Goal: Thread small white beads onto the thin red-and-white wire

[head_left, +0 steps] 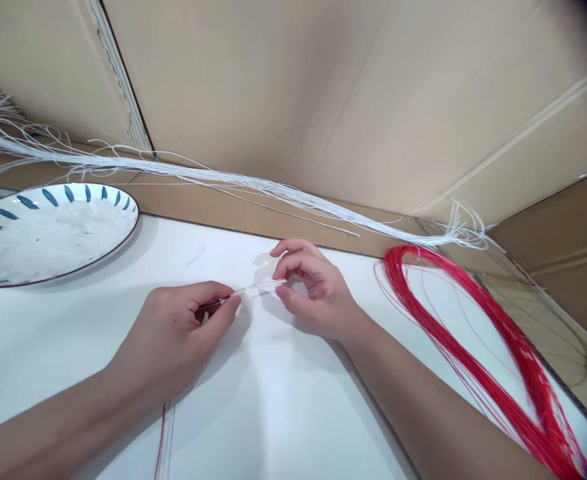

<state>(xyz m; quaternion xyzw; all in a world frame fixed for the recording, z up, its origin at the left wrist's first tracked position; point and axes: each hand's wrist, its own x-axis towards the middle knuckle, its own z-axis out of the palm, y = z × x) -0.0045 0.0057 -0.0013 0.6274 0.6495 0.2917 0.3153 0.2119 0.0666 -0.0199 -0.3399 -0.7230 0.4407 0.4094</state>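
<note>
My left hand (186, 320) pinches a thin, white braided-looking strip (258, 286) between thumb and forefinger. Dark red and white strands run back through that palm. Below the wrist, a red cord (160, 440) and pale cords trail down over the table. My right hand (316, 287) is at the strip's free end, its thumb and fingers parted around the tip. A small gap shows there; whether a fingertip touches the strip I cannot tell. The strip points rightward, slightly above the white table (293, 413).
On the left, an oval plate (123, 243) with blue-green strokes holds whitish translucent bits. A long bundle of white cords (253, 181) lies across the back, along cardboard walls (283, 80). To the right lies a looped bundle of red cords (453, 333), near my right forearm.
</note>
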